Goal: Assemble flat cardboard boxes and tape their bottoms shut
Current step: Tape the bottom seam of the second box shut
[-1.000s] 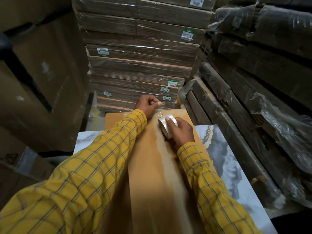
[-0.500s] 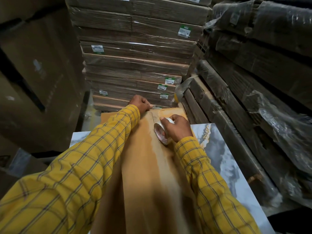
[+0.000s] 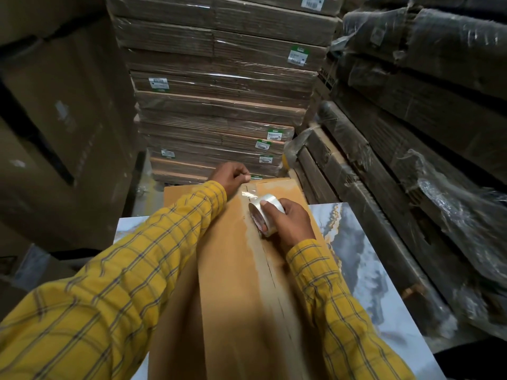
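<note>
Tape roll (image 3: pixel 265 213) now nearer than before along box (image 3: pixel 236 270) seam, right hand (image 3: pixel 288 223) fingers clamped on roll; left hand (image 3: pixel 231 176) pinches tape end at box far edge. Seam taping underway, mostly untaped.

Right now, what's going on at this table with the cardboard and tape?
A person in yellow checked sleeves is taping the seam of a brown cardboard box on a marble-patterned table. The right hand grips a roll of clear packing tape on the seam. The left hand pinches the tape's end at the box's far edge.
</note>
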Available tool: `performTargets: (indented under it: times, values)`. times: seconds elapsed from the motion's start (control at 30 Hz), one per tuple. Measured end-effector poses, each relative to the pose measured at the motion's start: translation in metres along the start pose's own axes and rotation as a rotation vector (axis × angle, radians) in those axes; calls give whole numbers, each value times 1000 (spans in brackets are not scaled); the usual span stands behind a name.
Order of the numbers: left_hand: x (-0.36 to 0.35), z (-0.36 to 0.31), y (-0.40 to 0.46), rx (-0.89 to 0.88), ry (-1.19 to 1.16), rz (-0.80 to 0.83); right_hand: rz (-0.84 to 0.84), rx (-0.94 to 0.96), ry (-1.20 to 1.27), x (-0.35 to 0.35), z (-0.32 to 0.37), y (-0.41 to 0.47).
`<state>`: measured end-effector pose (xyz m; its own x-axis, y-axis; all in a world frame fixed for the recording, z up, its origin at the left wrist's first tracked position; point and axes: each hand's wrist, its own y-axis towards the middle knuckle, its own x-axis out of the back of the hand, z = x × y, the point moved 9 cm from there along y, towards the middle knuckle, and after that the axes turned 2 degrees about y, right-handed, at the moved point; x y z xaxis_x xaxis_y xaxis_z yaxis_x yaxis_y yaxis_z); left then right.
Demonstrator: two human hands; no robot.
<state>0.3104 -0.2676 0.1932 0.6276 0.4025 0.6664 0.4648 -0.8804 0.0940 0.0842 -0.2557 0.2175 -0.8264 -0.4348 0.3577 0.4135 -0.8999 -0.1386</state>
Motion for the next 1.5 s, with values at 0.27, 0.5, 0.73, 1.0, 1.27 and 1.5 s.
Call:
performTargets:
  times: [0.27,0.5,0.73,1.0,1.27,1.5]
  values:
    - [-3,-12,-17,-99,170,53,9,15,-18,5,-1,-16]
    - [-1,-23,-21,16,285,-41,12,-19,-210,16,-3,-23]
    - [0,-18,-28,-49,270,-4,-1,-25,-46,20,-4,-32]
    - [0,-16,-27,-36,249,27,21,-57,-283,10,17,-32]
    - [-2,-22,-33,-47,296,58,12,-26,-125,18,-11,-58]
    - [-1,-32,-41,-148,384,77,73,-11,113,16,-29,-83]
